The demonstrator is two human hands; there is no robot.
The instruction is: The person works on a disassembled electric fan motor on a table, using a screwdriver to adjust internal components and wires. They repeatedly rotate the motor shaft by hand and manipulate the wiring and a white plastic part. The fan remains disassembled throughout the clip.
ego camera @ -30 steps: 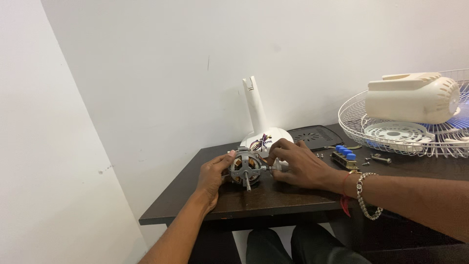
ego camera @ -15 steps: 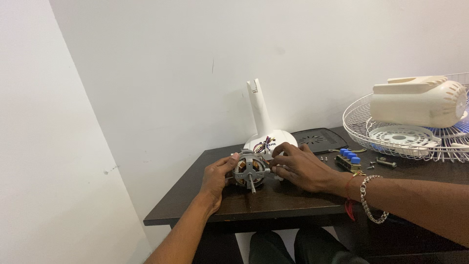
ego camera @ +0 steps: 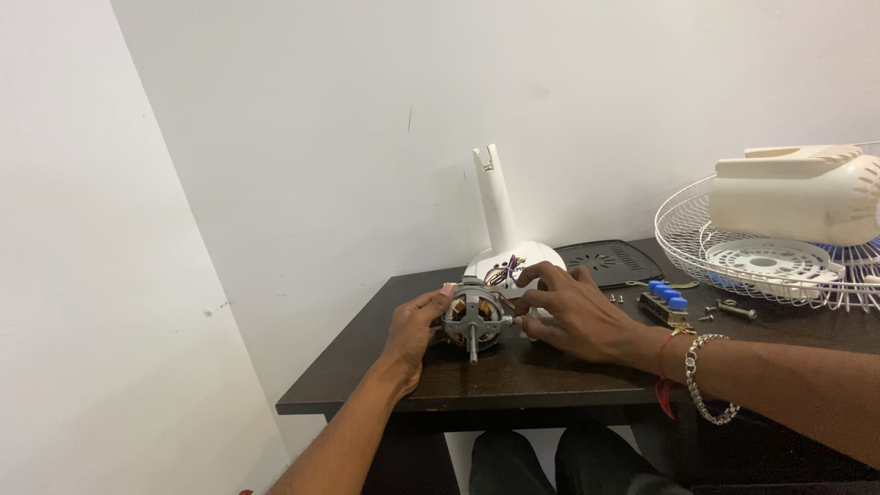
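Both hands steady a fan motor point(ego camera: 476, 316) (shaft forward) on the dark surface point(ego camera: 513, 376): left hand point(ego camera: 412, 330) clasps its side, right hand point(ego camera: 573, 316) fingers press opposite. Behind the motor stands the white fan base point(ego camera: 502, 229); any repositioning likely demands firm grip.

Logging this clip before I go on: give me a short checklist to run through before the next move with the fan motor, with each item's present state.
1. Motor resting on table: ok.
2. Left hand on motor's side: ok.
3. Right hand fingers at motor's other side: ok.
4. Shaft unobstructed, pointing toward the camera: ok.
5. Loose screws clear of the hands: ok.
6. Wires from fan base free of motor: cannot tell.
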